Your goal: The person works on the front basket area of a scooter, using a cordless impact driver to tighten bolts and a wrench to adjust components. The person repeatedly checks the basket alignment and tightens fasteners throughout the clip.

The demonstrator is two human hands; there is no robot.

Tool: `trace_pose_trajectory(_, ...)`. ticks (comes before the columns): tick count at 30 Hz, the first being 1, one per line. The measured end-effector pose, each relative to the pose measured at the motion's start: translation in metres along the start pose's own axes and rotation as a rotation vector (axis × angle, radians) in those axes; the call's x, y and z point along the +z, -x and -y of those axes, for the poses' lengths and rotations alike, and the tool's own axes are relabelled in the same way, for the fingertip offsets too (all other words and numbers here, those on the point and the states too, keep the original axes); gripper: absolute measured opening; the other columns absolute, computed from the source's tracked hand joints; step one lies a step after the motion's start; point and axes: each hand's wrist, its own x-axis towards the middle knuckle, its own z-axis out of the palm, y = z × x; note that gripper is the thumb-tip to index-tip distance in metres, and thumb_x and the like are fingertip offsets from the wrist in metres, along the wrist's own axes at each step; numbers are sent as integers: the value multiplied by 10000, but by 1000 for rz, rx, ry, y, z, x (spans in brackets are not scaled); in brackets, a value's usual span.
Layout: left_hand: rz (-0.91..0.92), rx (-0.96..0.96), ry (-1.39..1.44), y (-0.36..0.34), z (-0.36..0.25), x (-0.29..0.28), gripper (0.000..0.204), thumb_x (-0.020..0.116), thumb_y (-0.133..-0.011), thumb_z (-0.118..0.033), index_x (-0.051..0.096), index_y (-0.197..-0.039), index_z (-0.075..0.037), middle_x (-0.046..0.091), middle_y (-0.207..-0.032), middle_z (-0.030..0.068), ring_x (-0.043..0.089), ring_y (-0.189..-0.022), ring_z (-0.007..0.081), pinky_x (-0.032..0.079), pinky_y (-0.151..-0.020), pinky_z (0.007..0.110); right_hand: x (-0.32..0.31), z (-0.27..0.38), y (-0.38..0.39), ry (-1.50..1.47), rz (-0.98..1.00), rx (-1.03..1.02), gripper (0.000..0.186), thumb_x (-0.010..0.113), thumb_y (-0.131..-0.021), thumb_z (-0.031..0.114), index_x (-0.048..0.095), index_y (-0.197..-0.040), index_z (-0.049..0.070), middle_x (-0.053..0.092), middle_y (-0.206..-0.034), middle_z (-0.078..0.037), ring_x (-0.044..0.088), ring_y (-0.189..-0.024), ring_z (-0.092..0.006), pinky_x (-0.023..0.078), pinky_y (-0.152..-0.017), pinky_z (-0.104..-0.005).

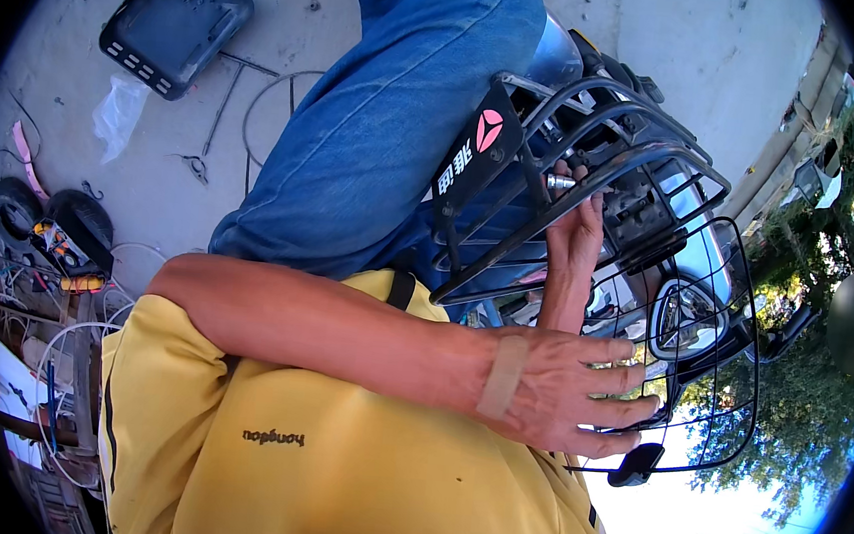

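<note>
My left arm crosses in front of the yellow shirt. My left hand has its back up, a tan plaster at the wrist and its fingers spread against a black wire basket. Whether the fingertips press on the wires, I cannot tell. Behind the bars of a black tubular rack, my right hand reaches up with its fingers closed on a small silver metal cylinder, perhaps a socket. A black side plate with a pink emblem is on the rack. The rack and basket are on a two-wheeler with a silvery-blue body.
A black plastic crate lies on the concrete floor, with a clear plastic bag beside it. A T-shaped metal rod is near my jeans. Tyres, cables and tools clutter the far left. Trees stand at the right.
</note>
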Motion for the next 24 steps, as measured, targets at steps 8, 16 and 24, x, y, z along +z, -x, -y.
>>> trace_pose_trajectory(8,-161,-512,-177,51,48,-84,1066,861,-604,-79,326,-1524,-144,191,-1576,311,261,-1439,520,280,-1145,623,-21,35,19,60,27,36,193,582,-994,100,641,-1178,106,662,-1247,-82,512,-1332,-351,401,-1093,-663)
trace_pose_trajectory(16,-261,-556,-77,40,67,-80,852,564,-777,68,264,-1561,-84,203,-1583,265,195,-1478,479,167,-1201,572,-21,31,21,62,-7,38,199,586,-991,90,624,-1186,101,649,-1243,-73,516,-1322,-346,407,-1093,-657)
trace_pose_trajectory(24,-304,-514,-192,28,82,-79,934,692,-672,36,325,-1527,-43,337,-1508,265,334,-1380,450,270,-1149,560,-31,20,19,40,-130,111,240,580,-987,82,614,-1224,85,633,-1253,-78,546,-1250,-296,436,-1089,-519)
